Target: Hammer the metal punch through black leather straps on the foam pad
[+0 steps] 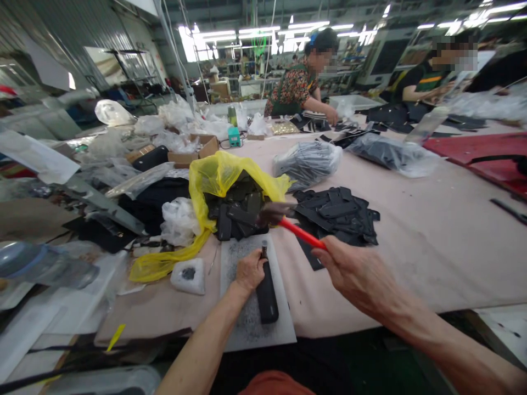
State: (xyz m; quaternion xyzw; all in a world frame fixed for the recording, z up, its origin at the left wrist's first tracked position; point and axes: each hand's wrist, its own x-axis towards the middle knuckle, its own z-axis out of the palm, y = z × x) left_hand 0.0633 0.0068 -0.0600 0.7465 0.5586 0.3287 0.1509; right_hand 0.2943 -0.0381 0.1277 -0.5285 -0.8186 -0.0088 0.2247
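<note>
Gripping metal tool point(264, 250): left hand point(251, 270) | black strip point(267, 295): beside that hand | right hand point(348, 267): clasping hammer point(302, 233)

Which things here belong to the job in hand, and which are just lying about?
Apparently part of the job:
red-handled hammer, in the right hand
metal tool, in the left hand
long black piece
speckled white board beneath it
probably the black pieces in the yellow bag

Apparently just lying about:
large plastic bottle
teal box
cardboard box
</note>
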